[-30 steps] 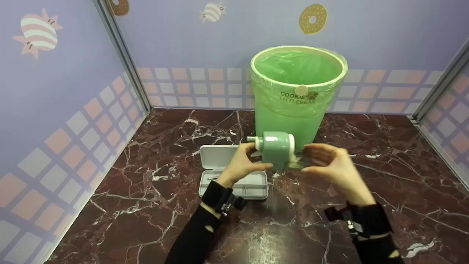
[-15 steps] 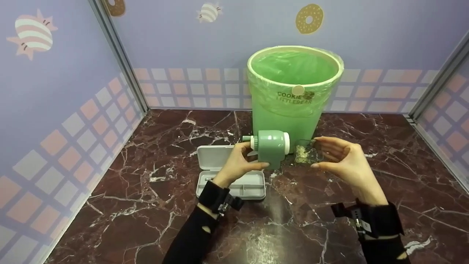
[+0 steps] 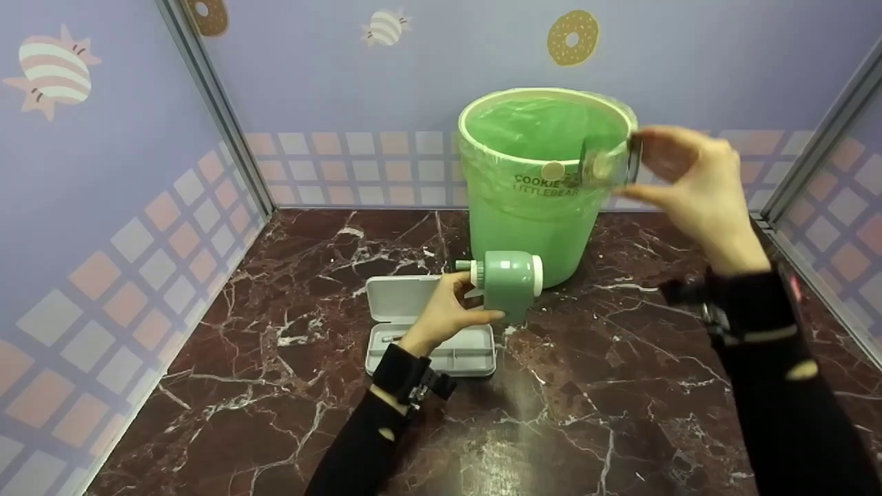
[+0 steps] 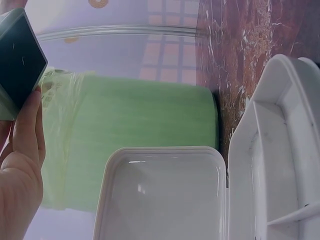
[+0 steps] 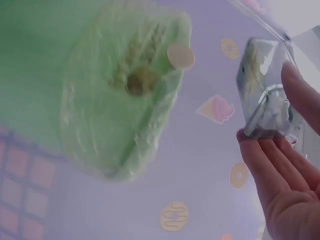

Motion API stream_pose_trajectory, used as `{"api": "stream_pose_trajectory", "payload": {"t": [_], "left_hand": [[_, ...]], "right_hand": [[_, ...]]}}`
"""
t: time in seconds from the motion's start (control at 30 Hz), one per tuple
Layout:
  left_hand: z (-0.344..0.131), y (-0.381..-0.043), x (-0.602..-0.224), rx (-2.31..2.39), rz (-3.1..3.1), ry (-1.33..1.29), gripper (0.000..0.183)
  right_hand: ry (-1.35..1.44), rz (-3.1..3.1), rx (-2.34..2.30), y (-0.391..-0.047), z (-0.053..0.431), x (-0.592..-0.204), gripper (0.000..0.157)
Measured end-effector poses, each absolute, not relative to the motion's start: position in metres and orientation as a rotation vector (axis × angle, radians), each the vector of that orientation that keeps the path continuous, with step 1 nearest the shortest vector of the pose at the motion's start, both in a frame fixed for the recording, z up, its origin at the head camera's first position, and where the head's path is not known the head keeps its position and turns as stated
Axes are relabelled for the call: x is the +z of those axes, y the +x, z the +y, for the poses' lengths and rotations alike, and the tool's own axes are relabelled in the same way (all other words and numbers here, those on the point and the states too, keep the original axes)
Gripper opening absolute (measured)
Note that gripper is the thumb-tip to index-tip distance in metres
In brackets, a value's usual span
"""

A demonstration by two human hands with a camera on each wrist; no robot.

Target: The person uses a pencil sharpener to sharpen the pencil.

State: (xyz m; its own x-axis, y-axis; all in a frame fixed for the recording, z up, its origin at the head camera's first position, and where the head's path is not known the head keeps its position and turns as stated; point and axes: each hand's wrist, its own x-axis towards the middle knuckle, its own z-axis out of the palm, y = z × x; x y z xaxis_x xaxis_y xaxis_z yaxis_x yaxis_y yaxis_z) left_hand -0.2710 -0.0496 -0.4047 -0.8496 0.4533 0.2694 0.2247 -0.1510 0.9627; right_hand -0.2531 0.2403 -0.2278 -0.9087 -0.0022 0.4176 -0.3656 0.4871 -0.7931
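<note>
In the head view my left hand (image 3: 444, 315) grips a green hand-crank pencil sharpener (image 3: 508, 284) above the table, in front of the bin; its crank points left. The left wrist view shows the sharpener's dark underside (image 4: 21, 59). My right hand (image 3: 703, 182) pinches a clear shavings drawer (image 3: 598, 164) between thumb and fingers, at the bin's front right rim. Pale shavings (image 5: 254, 67) show inside the drawer in the right wrist view. Behind it stands a light green trash bin (image 3: 527, 224) with a plastic liner folded over its rim.
An open white pencil case (image 3: 472, 362) lies beneath my left hand, with a short pencil-like item (image 3: 391, 338) in its back compartment. Small crumbs dot the dark red marble table (image 3: 275, 386). Patterned walls (image 3: 331, 76) stand at the back and both sides.
My right hand has drawn the drawer away from the sharpener, then raised it up and to the right to the bin's rim. My left hand keeps the sharpener nearly in place.
</note>
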Motion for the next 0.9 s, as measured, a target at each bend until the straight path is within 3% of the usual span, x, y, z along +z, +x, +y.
{"api": "stream_pose_trajectory", "payload": {"t": [0.33, 0.63, 0.9], "left_hand": [[-0.048, -0.27, -0.407, 2.069, 1.99, 0.852, 0.059], [-0.045, -0.268, -0.405, 2.047, 1.991, 0.884, 0.058], [-0.043, -0.27, -0.404, 2.036, 1.998, 0.864, 0.058]], "right_hand": [[0.449, -2.51, 0.707, -0.322, 0.223, -0.193, 0.066], [1.108, -2.124, -0.377, -0.364, 0.228, -0.206, 0.031], [1.336, -1.846, -0.587, -0.376, 0.229, -0.206, 0.021]]}}
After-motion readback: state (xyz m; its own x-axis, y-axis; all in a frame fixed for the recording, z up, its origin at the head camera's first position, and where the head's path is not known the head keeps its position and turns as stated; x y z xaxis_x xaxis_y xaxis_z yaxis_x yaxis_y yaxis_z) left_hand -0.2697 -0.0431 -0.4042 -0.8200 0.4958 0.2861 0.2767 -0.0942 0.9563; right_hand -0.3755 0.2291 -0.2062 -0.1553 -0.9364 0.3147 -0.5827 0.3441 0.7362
